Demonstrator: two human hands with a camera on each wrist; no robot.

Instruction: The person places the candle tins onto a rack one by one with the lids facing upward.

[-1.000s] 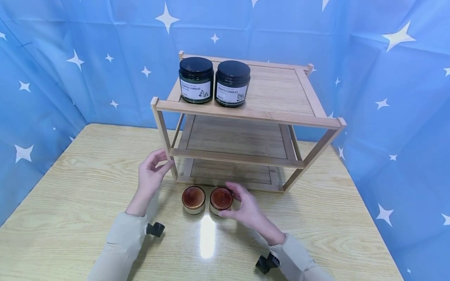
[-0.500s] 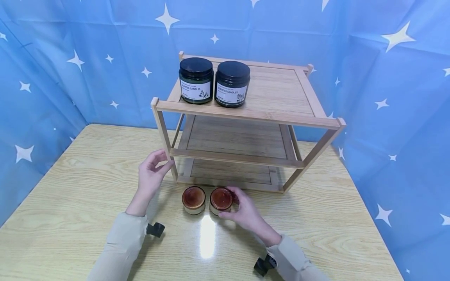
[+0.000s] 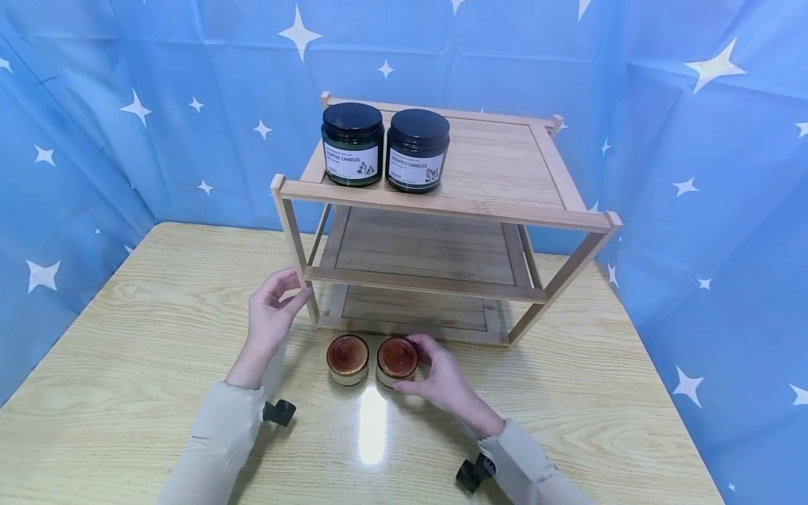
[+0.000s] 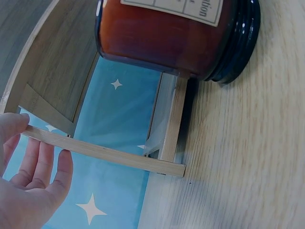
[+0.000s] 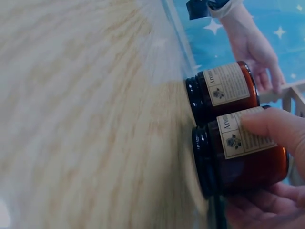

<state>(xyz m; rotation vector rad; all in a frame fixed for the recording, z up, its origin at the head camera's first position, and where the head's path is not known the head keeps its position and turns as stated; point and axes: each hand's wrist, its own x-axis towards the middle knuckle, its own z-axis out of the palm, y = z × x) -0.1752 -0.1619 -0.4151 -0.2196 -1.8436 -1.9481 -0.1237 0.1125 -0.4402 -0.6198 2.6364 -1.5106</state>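
Observation:
Two amber glass jars with pale labels stand upside down on the table in front of a wooden rack [image 3: 416,283], their black lids underneath. Around the right amber jar [image 3: 396,359] my right hand [image 3: 445,382] curls. In the right wrist view its thumb [image 5: 267,125] presses the label and the fingers lie along the opposite side. The left amber jar [image 3: 347,356] stands just beside, untouched; its side also fills the top of the left wrist view. My left hand [image 3: 271,312] holds the rack's left front leg [image 4: 95,151] between thumb and fingers.
Two dark scented-candle jars, left [image 3: 352,146] and right [image 3: 418,151], stand on the left part of the rack's top shelf. The rack has two lower shelves. Behind the table [image 3: 126,365] hangs a blue curtain [image 3: 208,84] with white stars.
My right hand's fingers have drawn in slightly against the right amber jar, and the forearm has shifted a little to the left. Left hand, rack and jars stay as they were.

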